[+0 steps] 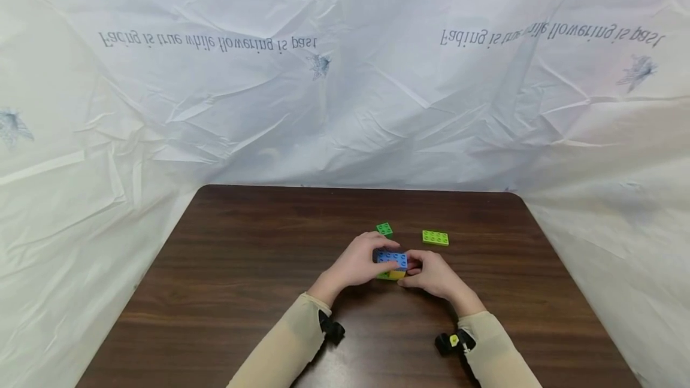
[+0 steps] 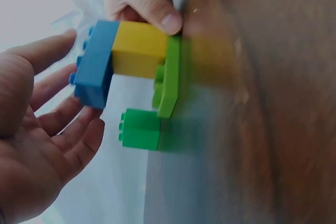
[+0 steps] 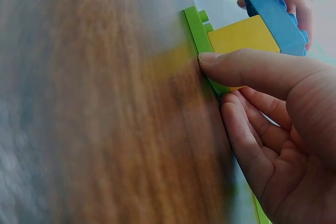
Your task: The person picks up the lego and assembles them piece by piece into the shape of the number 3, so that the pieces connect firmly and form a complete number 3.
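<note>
A small stack stands on the table: a lime green plate [image 2: 171,82] at the bottom, a yellow brick [image 2: 139,48] on one end of it, and a blue brick [image 1: 393,258] on top that overhangs the plate's bare studs. My right hand [image 1: 433,274] pinches the stack's lower right end, thumb on the lime plate's edge and fingers behind. Around the blue brick lies my left hand [image 1: 356,262], fingers loosely bent at its far side. In the left wrist view its thumb stands apart from the studs; any fingertip contact is hard to tell.
Behind the stack sits a small green brick [image 1: 384,230]. Farther right lies a loose lime plate [image 1: 435,238] with studs up. The dark wooden table [image 1: 242,244] ends at a white printed sheet [image 1: 345,124] hanging at the back and sides.
</note>
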`<state>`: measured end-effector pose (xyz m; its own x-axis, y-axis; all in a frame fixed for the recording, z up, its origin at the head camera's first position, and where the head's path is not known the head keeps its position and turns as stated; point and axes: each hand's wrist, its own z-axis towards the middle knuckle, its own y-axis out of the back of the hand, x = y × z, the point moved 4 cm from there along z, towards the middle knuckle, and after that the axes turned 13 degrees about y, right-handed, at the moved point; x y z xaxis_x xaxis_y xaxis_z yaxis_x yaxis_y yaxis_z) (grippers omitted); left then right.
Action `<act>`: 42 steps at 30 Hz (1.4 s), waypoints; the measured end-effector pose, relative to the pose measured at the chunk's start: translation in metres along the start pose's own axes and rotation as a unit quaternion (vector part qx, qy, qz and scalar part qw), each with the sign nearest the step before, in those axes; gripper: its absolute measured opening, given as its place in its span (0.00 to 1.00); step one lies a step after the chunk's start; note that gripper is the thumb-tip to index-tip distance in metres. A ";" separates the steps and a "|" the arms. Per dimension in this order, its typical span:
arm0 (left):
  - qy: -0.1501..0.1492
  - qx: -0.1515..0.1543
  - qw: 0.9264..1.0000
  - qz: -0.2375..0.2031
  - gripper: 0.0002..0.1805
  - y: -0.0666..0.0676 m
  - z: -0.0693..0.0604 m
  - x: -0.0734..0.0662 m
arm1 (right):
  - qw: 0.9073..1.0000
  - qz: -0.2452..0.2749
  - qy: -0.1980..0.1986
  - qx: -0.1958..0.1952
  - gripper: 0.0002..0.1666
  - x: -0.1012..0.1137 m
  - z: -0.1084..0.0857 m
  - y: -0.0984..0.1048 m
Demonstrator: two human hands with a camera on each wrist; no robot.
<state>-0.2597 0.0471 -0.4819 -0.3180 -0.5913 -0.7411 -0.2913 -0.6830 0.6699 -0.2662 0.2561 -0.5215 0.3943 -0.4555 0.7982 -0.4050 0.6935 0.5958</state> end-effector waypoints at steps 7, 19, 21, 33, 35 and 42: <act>0.000 -0.026 0.997 -0.074 0.22 0.020 0.005 0.015 | 1.000 0.003 -0.001 -0.001 0.18 0.000 -0.001 -0.001; 0.058 -0.030 0.997 -0.049 0.22 0.034 0.029 0.047 | 1.000 0.000 -0.011 -0.005 0.19 0.001 -0.002 0.001; 0.067 -0.024 0.997 -0.040 0.22 0.033 0.035 0.051 | 1.000 -0.001 -0.010 -0.005 0.20 0.001 -0.002 0.000; 0.128 0.027 0.990 -0.047 0.25 0.021 0.065 0.066 | 1.000 0.001 -0.025 -0.003 0.21 0.003 -0.003 -0.001; 0.131 0.032 0.990 -0.043 0.25 0.019 0.067 0.067 | 1.000 0.002 -0.029 0.000 0.21 0.002 -0.003 -0.002; 0.127 0.020 0.990 -0.064 0.24 0.016 0.073 0.065 | 1.000 0.003 -0.020 -0.003 0.20 0.002 -0.003 -0.001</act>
<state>-0.3511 0.0294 -0.5157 -0.0396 -0.5930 -0.8042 -0.3512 -0.7453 0.5668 -0.2630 0.2563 -0.5208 0.3583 -0.4729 0.8050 -0.4018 0.7002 0.5902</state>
